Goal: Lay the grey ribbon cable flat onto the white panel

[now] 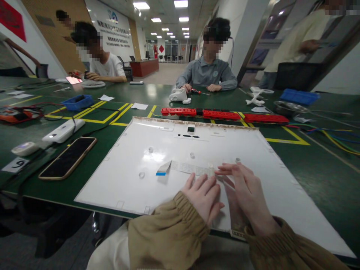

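Observation:
A large white plastic panel (112, 176) lies flat in front of me on the green table. Across its middle runs a flat ribbon cable (187, 167), grey-white with printed lines, its left end folded and tipped in blue. My left hand (201, 195) rests palm down on the panel, fingers spread, fingertips along the cable's near edge. Stretched fingers of my right hand (249, 191) reach to the cable's right end; I cannot tell whether they pinch it. Beneath that hand a greyish translucent strip (234, 208) runs toward the panel's near edge, partly hidden.
Red power strips (225, 115) lie beyond the panel. On the left are a phone (68, 157), a white power strip (63, 130) and a blue tray (77, 102). Loose coloured wires (334, 137) lie right. Across the table, a person (209, 71) in grey handles a white object (178, 95).

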`<action>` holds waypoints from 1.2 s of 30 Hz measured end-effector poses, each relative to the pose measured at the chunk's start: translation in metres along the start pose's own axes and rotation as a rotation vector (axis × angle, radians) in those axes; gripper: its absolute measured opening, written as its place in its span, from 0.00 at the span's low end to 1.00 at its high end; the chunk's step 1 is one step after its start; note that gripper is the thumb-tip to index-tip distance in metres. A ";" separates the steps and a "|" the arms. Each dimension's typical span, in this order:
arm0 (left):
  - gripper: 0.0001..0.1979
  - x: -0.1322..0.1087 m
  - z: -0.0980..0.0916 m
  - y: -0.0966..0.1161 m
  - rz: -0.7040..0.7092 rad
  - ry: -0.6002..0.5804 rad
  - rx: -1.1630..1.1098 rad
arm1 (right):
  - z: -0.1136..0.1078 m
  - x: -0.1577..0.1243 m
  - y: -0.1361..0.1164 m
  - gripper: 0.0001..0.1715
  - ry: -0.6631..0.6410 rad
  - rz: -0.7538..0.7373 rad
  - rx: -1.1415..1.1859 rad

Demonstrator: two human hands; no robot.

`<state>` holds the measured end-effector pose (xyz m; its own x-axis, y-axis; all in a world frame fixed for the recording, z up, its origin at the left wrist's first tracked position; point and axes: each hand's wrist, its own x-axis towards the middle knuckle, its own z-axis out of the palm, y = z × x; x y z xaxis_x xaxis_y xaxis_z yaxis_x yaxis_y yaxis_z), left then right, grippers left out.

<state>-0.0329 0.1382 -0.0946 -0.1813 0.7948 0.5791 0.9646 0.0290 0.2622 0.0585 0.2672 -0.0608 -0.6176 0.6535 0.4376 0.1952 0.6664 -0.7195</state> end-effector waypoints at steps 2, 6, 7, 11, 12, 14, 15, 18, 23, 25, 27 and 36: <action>0.19 0.001 -0.001 0.001 -0.012 -0.021 -0.009 | 0.000 0.000 -0.002 0.25 -0.036 -0.012 -0.010; 0.19 0.001 -0.004 0.002 -0.013 -0.043 -0.020 | -0.002 0.002 -0.004 0.25 -0.117 -0.018 0.006; 0.20 0.001 -0.004 0.002 -0.013 -0.046 -0.024 | -0.002 0.002 -0.004 0.25 -0.125 -0.009 0.009; 0.22 0.000 -0.003 0.001 -0.012 -0.066 -0.018 | -0.001 0.003 -0.001 0.24 -0.157 0.011 -0.019; 0.22 0.000 -0.003 0.000 -0.008 -0.073 -0.013 | -0.001 0.004 -0.001 0.24 -0.167 0.013 -0.029; 0.20 0.001 -0.003 0.000 -0.002 -0.072 -0.007 | 0.000 0.004 -0.001 0.22 -0.190 0.016 -0.047; 0.20 0.002 -0.003 -0.001 0.003 -0.064 -0.007 | 0.001 0.004 -0.001 0.21 -0.200 0.020 -0.051; 0.18 0.004 -0.004 -0.001 0.011 -0.039 -0.008 | 0.002 0.004 0.000 0.19 -0.225 0.021 -0.051; 0.16 0.004 -0.006 0.000 0.004 -0.048 -0.006 | 0.004 0.003 0.005 0.19 -0.252 -0.003 -0.071; 0.16 0.004 -0.006 0.000 0.012 -0.037 -0.011 | 0.005 0.004 0.007 0.20 -0.260 -0.009 -0.079; 0.14 0.004 -0.004 0.000 0.016 -0.014 -0.002 | 0.007 0.004 0.008 0.21 -0.273 -0.004 -0.085; 0.12 0.002 0.001 -0.001 0.039 0.036 0.013 | 0.006 0.000 0.006 0.24 -0.308 -0.069 -0.148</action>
<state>-0.0339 0.1408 -0.0944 -0.1501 0.7734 0.6159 0.9734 0.0066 0.2289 0.0545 0.2691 -0.0683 -0.8297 0.4809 0.2835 0.2391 0.7651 -0.5979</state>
